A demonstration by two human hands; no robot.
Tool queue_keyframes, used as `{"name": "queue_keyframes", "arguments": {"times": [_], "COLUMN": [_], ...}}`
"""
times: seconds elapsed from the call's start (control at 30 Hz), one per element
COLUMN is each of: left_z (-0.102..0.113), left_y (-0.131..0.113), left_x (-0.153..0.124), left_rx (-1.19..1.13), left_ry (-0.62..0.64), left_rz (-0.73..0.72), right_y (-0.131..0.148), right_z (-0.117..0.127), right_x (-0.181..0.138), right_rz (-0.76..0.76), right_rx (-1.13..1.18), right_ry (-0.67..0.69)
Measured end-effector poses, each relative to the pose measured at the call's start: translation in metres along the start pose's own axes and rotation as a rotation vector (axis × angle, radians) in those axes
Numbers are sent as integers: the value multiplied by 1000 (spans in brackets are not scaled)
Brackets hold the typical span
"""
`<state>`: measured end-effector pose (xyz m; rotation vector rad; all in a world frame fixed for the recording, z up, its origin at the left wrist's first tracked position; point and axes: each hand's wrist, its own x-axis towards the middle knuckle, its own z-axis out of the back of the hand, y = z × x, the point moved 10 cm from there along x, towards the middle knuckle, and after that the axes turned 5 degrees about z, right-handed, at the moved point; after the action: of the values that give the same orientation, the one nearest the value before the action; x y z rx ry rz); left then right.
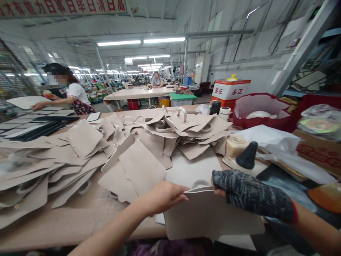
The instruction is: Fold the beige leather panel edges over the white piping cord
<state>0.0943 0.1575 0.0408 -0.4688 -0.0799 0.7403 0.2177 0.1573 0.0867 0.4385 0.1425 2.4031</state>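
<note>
Both hands hold one beige leather panel at the table's near edge.

Beige leather panel (207, 215) lies flat, its long side running left to right, top edge away from the person. Left hand (163, 196), bare, pinches that top edge from the left; right hand (247, 193), in a dark knit glove, pinches it from the right. Behind, a red basket (277, 122) holds a white round thing, and beige cut pieces (80, 149) cover the table (66, 220).
</note>
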Motion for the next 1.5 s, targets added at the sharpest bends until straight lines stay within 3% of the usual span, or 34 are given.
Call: {"name": "queue_keyframes", "arguments": {"times": [0.27,0.6,0.73,0.87,0.93,1.07,1.2,1.5], "left_z": [8,8,4,-2,-1,0,0,-2], "left_y": [-13,-14,-6,5,10,11,4,-34], "left_x": [11,11,8,3,1,0,0,13], "left_rx": [-154,-207,-177,-172,-177,-204,-185,-128], "left_ry": [1,-10,-14,-9,-23,-3,1,-148], "left_rz": [-38,-43,-29,0,7,9,21,-63], "right_y": [15,19,4,-14,-24,-45,-40,-12], "right_z": [1,-1,17,45,40,4,-5,34], "right_x": [0,3,-5,-28,-40,-55,-52,-32], "right_rz": [72,17,-159,-251,-277,-369,-334,-330], "right_rx": [-115,-140,48,87,91,245,380,369], "right_ry": [-29,29,24,-131,-170,-166,-159,-176]}}
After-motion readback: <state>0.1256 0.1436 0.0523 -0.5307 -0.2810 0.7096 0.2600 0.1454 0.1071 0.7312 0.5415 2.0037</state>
